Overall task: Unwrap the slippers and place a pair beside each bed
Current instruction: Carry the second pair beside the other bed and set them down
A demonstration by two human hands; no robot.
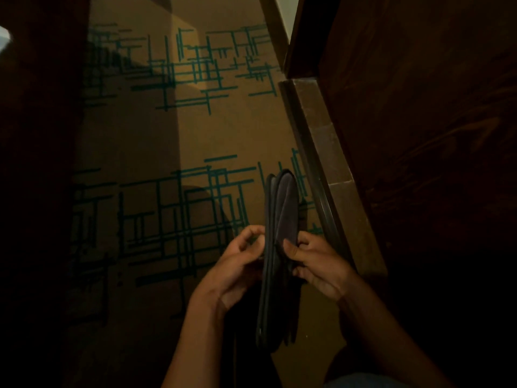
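A pair of flat dark grey slippers (281, 214) is held on edge, stacked together, toes pointing away from me, above the carpet. My left hand (237, 261) pinches the left side of the stack near its middle. My right hand (316, 264) grips the right side, with the thumb pressed on the upper slipper. The light is dim, and I cannot tell whether any wrapper is on the slippers.
Tan carpet (195, 135) with teal line patterns covers the floor. A dark wooden panel (419, 121) with a stone-like base strip (321, 141) runs along the right. Dark furniture (33, 163) stands at the left.
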